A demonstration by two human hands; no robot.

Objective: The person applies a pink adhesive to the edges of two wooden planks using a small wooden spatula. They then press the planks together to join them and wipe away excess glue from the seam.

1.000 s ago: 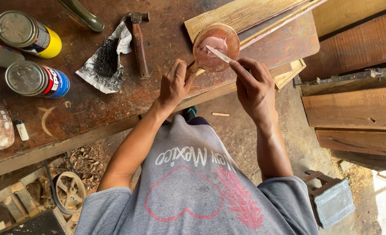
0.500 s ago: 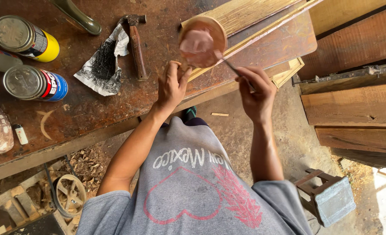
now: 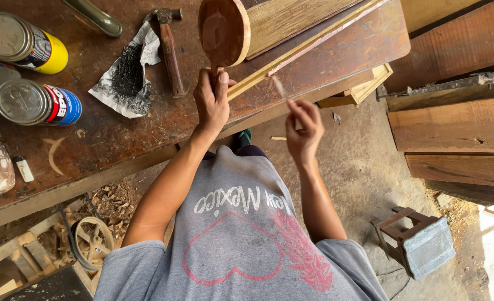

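Note:
My left hand [image 3: 212, 103] grips the handle of a round wooden spoon [image 3: 223, 30] and holds it upright above the workbench [image 3: 118, 139], its hollowed bowl facing me. Lower and to the right, off the bench's edge, my right hand [image 3: 304, 125] pinches a thin pale stick-like tool [image 3: 280, 87] that points up towards the spoon. The tool's tip is clear of the spoon. What kind of tool it is I cannot tell.
On the bench lie a hammer [image 3: 169, 50], a paper with dark nails [image 3: 125, 78], two tins [image 3: 35, 103] [image 3: 21, 42] and pale wooden planks [image 3: 297, 22]. Stacked boards [image 3: 453, 128] stand at the right. A small stool [image 3: 419, 242] and a pulley wheel [image 3: 91, 239] are on the floor.
The spoon has risen and turned upright. My right hand has pulled the thin tool off the spoon's bowl and dropped down to the right.

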